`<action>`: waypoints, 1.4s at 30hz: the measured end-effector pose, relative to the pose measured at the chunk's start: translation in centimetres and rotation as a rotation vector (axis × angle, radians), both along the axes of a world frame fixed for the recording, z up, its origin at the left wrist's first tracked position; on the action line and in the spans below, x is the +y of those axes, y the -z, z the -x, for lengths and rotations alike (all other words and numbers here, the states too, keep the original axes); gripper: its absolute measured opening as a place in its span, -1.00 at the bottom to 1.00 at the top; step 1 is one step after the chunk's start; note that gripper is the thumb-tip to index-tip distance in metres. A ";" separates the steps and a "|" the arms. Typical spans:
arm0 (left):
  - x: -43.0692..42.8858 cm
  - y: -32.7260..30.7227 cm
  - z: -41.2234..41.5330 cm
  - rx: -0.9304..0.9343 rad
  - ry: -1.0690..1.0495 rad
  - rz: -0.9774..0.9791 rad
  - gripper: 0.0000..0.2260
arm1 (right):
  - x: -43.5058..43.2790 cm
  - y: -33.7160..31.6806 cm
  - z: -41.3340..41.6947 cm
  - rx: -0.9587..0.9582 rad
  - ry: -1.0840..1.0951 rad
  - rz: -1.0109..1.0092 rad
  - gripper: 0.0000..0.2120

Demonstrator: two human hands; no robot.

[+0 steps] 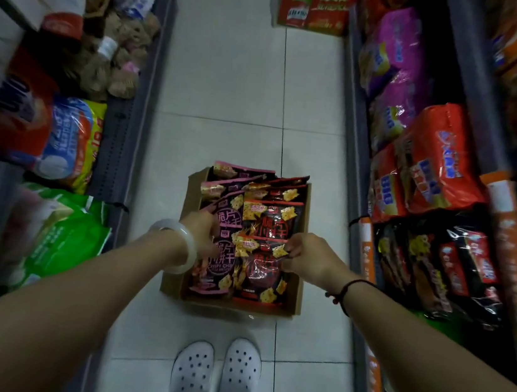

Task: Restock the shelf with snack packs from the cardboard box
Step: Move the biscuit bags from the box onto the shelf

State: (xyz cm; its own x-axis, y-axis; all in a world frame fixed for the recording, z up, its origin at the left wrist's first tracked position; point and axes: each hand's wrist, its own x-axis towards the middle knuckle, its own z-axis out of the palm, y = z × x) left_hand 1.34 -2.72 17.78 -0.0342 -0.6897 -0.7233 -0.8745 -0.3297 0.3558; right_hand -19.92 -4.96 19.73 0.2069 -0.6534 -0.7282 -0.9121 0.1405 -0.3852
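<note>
An open cardboard box (pixel 302 267) sits on the tiled aisle floor in front of my feet. Two rows of dark snack packs fill it: pink-trimmed packs (pixel 226 221) on the left, red-trimmed packs (pixel 272 217) on the right. My left hand (pixel 204 231), with a pale bangle on the wrist, reaches into the left row and its fingers touch a pink-trimmed pack. My right hand (pixel 305 254), with a dark cord at the wrist, pinches the top edge of a red-trimmed pack (pixel 262 272) at the front of the right row.
Shelves line both sides of the narrow aisle. The right shelf (pixel 366 243) holds large orange, pink and black snack bags. The left shelf (pixel 118 151) holds green, yellow and red bags. A red carton (pixel 315 2) stands on the floor far ahead. My white clogs (pixel 215 374) stand behind the box.
</note>
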 end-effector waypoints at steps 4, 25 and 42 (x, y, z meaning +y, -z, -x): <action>-0.1 5.6 0.2 -0.002 0.016 0.025 -0.71 | 0.0 5.5 0.4 0.005 -0.019 0.020 -0.58; -3.0 26.0 -0.5 0.033 -0.014 0.222 -0.72 | -2.1 27.0 0.6 -0.007 -0.100 0.221 -0.66; -5.2 28.4 -1.5 -0.043 0.042 0.168 -0.74 | -3.7 30.2 0.6 -0.043 0.062 0.173 -0.64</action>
